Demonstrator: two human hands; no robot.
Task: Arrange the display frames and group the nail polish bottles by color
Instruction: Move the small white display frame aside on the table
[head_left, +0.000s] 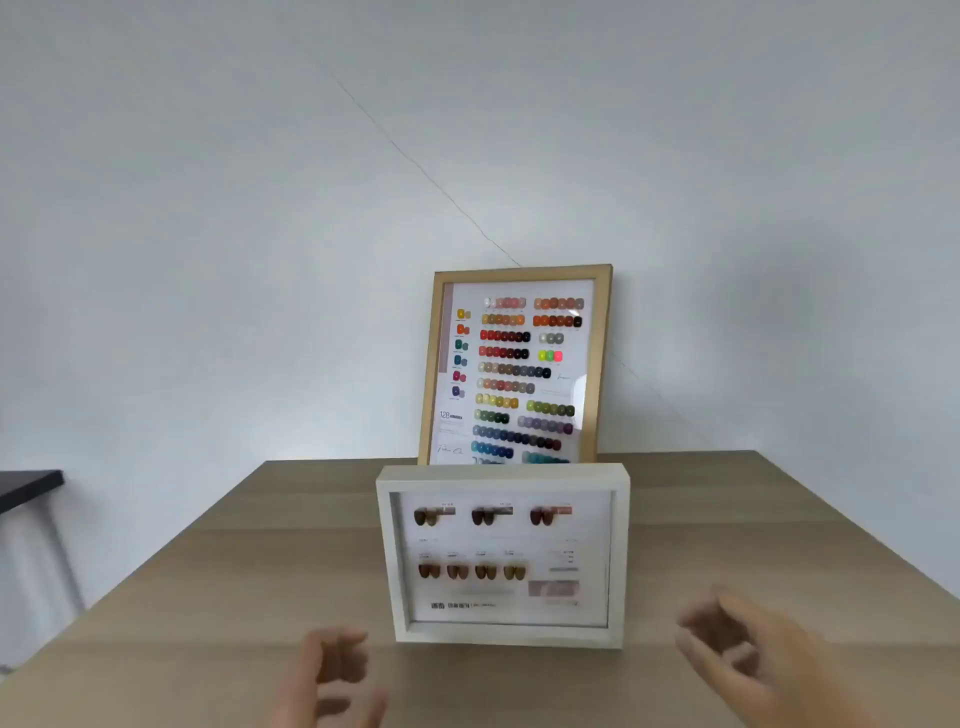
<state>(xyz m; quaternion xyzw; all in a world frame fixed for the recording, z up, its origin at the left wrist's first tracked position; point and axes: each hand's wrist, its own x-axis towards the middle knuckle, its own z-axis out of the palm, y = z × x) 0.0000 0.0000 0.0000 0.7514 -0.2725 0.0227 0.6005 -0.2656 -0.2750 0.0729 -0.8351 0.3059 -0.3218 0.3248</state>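
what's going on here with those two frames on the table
A person is setting up display frames on a wooden table. A white frame of brown nail samples stands in front; a taller gold frame with a colour chart leans on the wall behind. The left hand and right hand hover open, touching neither. No polish bottles show.

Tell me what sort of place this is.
Likely a nail salon or nail-product display corner: a wooden frame of colour swatches leans on the wall, and a white frame of nail-tip samples stands on a wooden table.
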